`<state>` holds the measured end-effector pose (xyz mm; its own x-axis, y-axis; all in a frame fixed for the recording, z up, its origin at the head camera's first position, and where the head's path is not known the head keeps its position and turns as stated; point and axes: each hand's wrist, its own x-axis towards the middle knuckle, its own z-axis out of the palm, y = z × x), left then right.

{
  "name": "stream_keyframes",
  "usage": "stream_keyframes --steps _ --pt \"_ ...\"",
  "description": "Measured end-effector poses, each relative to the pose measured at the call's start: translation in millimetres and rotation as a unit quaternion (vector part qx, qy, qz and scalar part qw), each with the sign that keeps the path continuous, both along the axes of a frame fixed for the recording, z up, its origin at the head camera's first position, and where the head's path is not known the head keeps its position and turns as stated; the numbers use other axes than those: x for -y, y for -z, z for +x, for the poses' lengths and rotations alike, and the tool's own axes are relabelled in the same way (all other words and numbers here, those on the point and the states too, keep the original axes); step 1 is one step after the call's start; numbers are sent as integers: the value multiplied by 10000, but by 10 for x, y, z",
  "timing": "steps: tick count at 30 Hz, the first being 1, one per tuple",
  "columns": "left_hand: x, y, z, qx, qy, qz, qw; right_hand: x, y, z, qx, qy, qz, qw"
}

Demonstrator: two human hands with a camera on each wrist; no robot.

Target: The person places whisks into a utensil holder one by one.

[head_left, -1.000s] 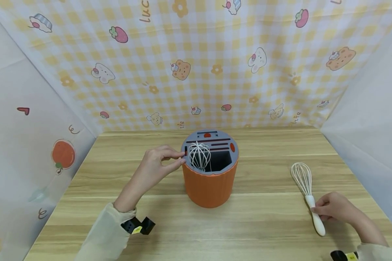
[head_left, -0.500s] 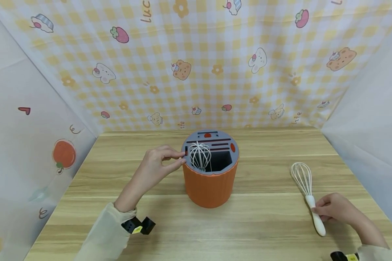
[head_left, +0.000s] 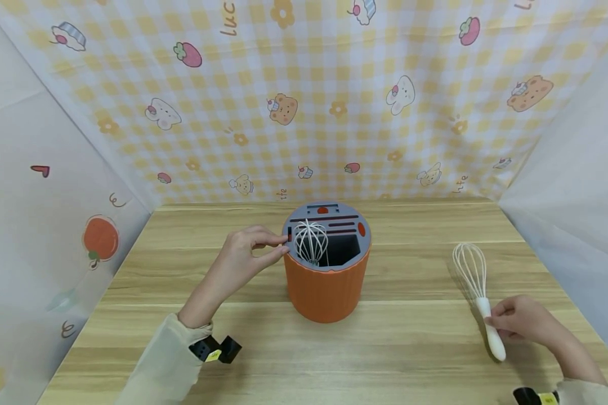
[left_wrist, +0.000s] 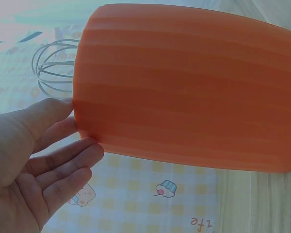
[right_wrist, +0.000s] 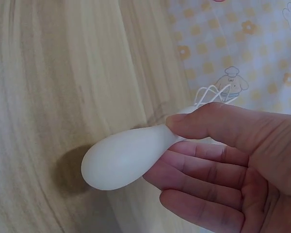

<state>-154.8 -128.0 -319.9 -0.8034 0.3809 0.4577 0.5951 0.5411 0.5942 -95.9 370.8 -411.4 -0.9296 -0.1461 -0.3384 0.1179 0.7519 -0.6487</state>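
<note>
In the head view, my left hand (head_left: 240, 250) holds the left rim of a round orange utensil holder (head_left: 326, 292) with its thumb and fingertips. The holder's grey slotted top has a large dark opening, where a wire whisk (head_left: 311, 242) stands with its loops up. At the right, my right hand (head_left: 524, 320) pinches the white handle of a second whisk (head_left: 481, 304) between thumb and fingers. This whisk's loops point away from me, and its shadow shows beside it on the table. The right wrist view shows the bulbous handle end (right_wrist: 121, 160) sticking out past the thumb.
The wooden table (head_left: 410, 349) carries both things. A yellow checked cloth (head_left: 334, 129) rises behind it, with white side sheets (head_left: 577, 146) at left and right. The holder's top also has narrow slits and red-orange openings.
My right hand has raised the whisk slightly; its loops have moved up and away from me, and a shadow has appeared beside it. The left hand stays on the holder's rim.
</note>
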Motion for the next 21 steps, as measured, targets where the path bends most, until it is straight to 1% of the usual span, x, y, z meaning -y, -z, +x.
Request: stream_keyframes --steps 4,11,18,21 --pt "4 0 5 -12 -19 -20 10000 29 -64 -13 -89 -26 -13 10000" --pt "4 4 -9 -50 23 36 10000 88 -164 -57 -202 69 203 9996" --pt "9 13 -11 -61 51 81 9999 140 -252 -83 -168 228 189 9994" --pt "12 12 -6 -51 63 99 9999 155 -285 -95 -204 205 199 9994"
